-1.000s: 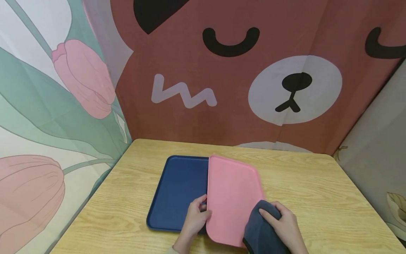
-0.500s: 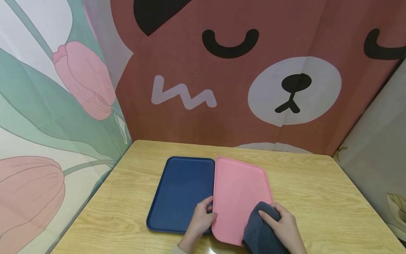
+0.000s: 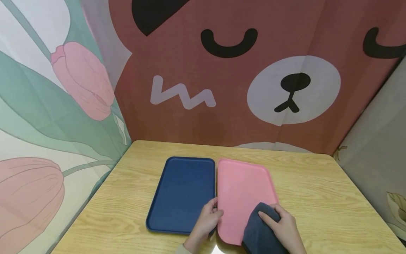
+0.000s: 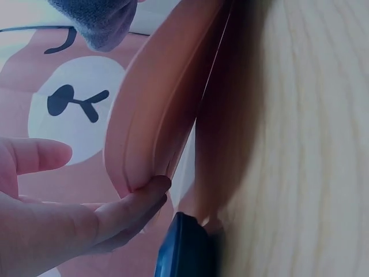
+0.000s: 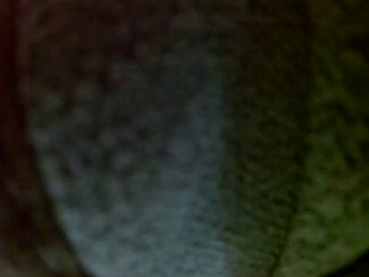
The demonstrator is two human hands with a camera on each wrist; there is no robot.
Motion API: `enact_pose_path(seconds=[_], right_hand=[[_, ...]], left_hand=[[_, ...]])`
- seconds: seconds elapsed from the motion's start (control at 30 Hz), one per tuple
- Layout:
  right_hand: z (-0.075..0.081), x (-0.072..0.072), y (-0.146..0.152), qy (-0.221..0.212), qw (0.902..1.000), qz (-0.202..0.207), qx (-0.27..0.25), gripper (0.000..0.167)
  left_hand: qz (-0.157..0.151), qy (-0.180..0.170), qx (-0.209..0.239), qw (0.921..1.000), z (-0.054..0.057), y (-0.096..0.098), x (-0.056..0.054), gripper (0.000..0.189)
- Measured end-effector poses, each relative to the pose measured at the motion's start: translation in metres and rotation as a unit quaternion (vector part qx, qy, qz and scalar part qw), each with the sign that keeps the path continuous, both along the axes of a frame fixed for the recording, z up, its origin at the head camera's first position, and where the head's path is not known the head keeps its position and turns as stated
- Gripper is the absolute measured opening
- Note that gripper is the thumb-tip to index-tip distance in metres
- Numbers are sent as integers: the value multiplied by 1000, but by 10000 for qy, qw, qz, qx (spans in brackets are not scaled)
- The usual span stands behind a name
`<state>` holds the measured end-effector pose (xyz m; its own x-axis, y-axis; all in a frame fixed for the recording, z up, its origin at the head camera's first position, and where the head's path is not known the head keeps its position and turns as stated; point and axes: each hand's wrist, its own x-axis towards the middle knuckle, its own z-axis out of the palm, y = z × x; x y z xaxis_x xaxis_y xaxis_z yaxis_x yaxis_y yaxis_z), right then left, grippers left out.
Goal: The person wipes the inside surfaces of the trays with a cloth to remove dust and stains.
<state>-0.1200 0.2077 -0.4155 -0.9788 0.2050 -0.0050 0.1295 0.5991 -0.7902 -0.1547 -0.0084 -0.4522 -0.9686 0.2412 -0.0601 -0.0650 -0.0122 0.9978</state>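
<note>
So the left hand (image 3: 207,217) reaches in from the table's near side to the pink, round-cornered, plastic-looking tray (image 3: 244,192), fingertips at the rim by its near-left corner, thumb held apart, so that grip's on the wide side. Right hand (image 3: 283,225) pinches a fuzzy dark blue-grey cloth (image 3: 261,227) at the tray's near-right corner, thumb on top. Pink tray's well in from the far edge of the pale wood-grain table (image 3: 333,204), partly raised off it, just right of a navy-blue rectangular tray (image 3: 182,194) nearer the far-left corner. Marking-wise, a pale zigzag (image 3: 184,94) runs across the brown bear-print fabric backdrop (image 3: 228,91). The cloth hides that pink corner, most right-hand fingers are out of sight, the table's near edge is cut off, and the right wrist cam's just dark fuzzy blur.
</note>
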Motion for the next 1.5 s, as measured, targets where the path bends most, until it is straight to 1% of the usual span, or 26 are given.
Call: enact_pose_path(seconds=[0.13, 0.33, 0.53, 0.73, 0.93, 1.03, 1.17, 1.33, 1.43, 1.5], right_hand=[[0, 0, -1, 6, 10000, 20, 31, 33], [-2, 0, -1, -79, 10000, 50, -16, 33], [-3, 0, -1, -140, 9999, 87, 0, 34], [-5, 1, -3, -91, 9999, 75, 18, 29], [-7, 2, -3, -149, 9999, 66, -31, 29], [-8, 1, -3, -180, 9998, 52, -38, 30], [-7, 0, -3, -193, 9998, 68, -3, 31], [-6, -1, -4, -87, 9999, 119, 33, 29], [-5, -1, -5, -46, 9999, 127, 7, 28], [-5, -2, -5, -59, 9999, 132, -20, 28]], left_hand=[[92, -114, -5, 9999, -3, 3, -1, 57], [156, -160, -14, 9998, -9, 6, -4, 57], [221, -129, 47, 9997, -9, 9, -6, 57], [310, -130, -95, 9994, -10, 14, -10, 57], [270, -140, -185, 9994, -13, 17, -10, 56], [235, -71, -284, 9993, -13, 17, -10, 57], [232, 144, -418, 9988, -11, 17, -11, 55], [260, 328, -485, 9979, -7, 16, -13, 52], [285, 446, -604, 9968, -4, 14, -12, 52], [327, 556, -818, 9946, -1, 11, -12, 50]])
